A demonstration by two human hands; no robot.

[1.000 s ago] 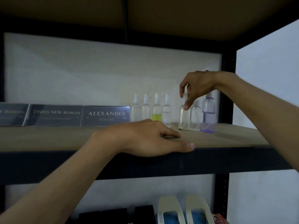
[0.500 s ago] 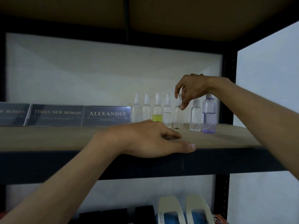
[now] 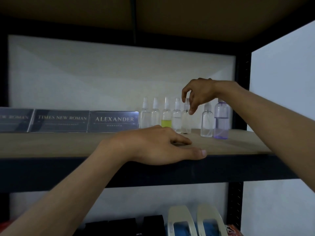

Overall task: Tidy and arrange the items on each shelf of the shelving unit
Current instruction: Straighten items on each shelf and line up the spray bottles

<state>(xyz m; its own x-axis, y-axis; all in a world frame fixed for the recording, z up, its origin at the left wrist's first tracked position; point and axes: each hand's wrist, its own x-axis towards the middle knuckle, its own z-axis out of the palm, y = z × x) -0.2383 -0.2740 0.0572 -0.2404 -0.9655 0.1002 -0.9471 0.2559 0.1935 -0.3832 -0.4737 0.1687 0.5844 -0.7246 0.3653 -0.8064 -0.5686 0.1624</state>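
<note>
While left hand [image 3: 160, 145] lies flat, right hand [image 3: 198, 96] grip loosely pinches clear bottle [image 3: 186, 120] cap

seven spray bottles [image 3: 177, 116], three nameplates [image 3: 113, 121], two hands [image 3: 158, 145]

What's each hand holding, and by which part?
Right hand pinches the fifth spray bottle at its cap; whether still gripped is unclear. Left hand rests empty on the shelf.

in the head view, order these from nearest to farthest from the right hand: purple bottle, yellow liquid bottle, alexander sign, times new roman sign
1. purple bottle, just right of the right hand, at the row's right end.
2. yellow liquid bottle, a few bottles to the left.
3. ALEXANDER sign, left of all the bottles.
4. TIMES NEW ROMAN sign, farther left again.
</note>
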